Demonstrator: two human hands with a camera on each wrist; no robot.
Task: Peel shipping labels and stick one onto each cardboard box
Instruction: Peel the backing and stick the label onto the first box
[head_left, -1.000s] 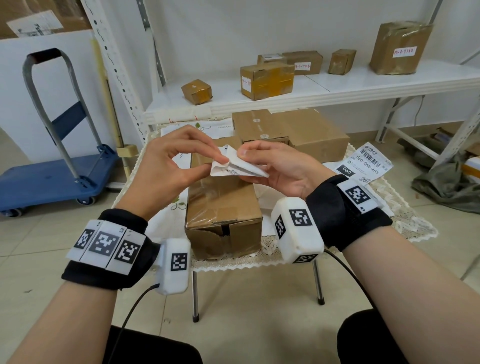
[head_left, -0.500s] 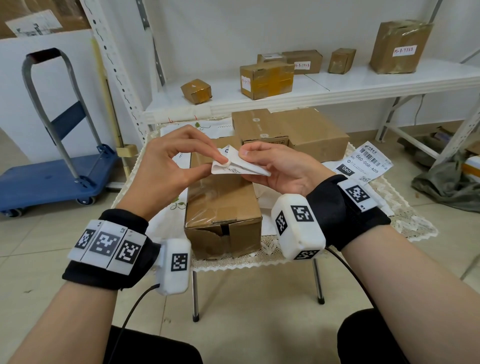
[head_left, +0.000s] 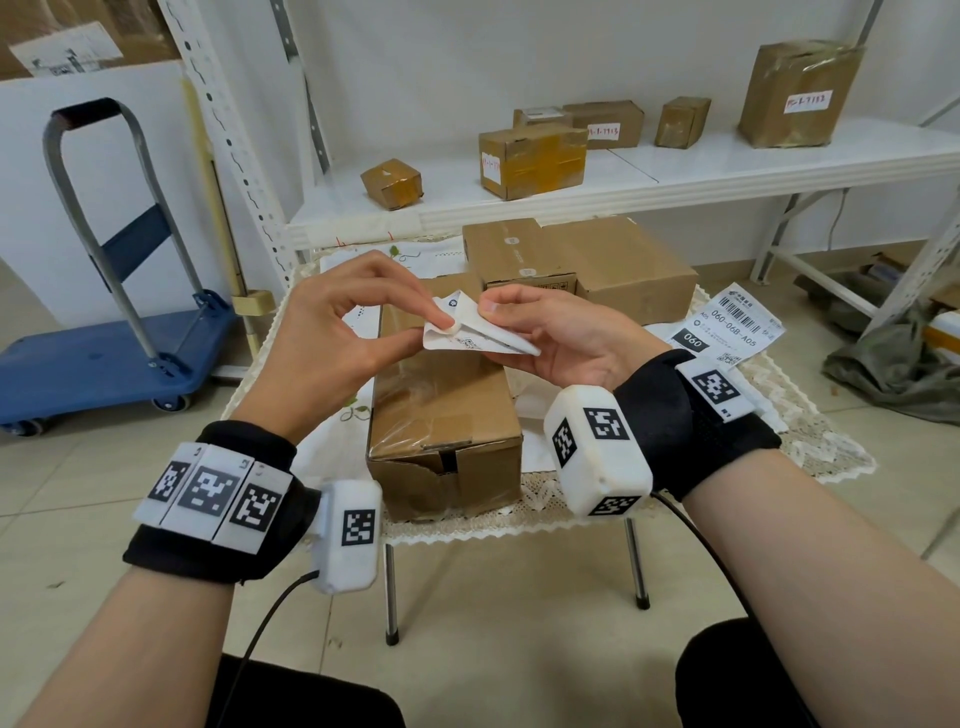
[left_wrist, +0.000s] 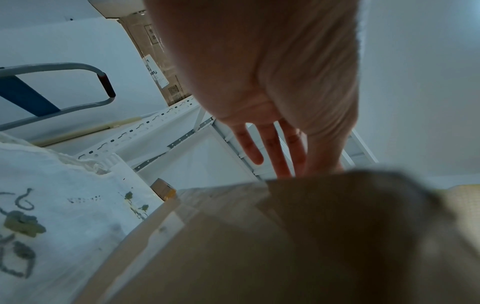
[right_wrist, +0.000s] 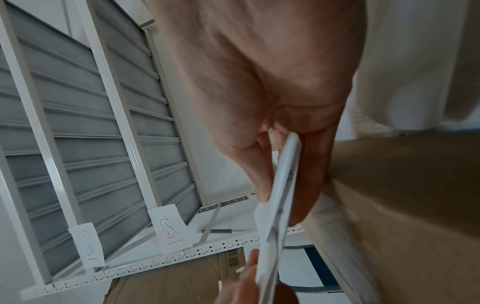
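Observation:
Both hands hold a white shipping label above a taped cardboard box on the small table. My left hand pinches the label's near-left corner between thumb and forefinger. My right hand pinches its upper edge, and the sheet bends into a fold between them. In the right wrist view the label shows edge-on between the thumb and fingers. The left wrist view shows the palm and fingers over the box, with the label hidden.
Two more boxes sit behind on the table with its lace cloth. Loose labels lie at the right. A white shelf holds several small boxes. A blue trolley stands at the left.
The label's left corner has curled up and back between the left fingertips, and the fold in the sheet has grown. Both hands stay in nearly the same place.

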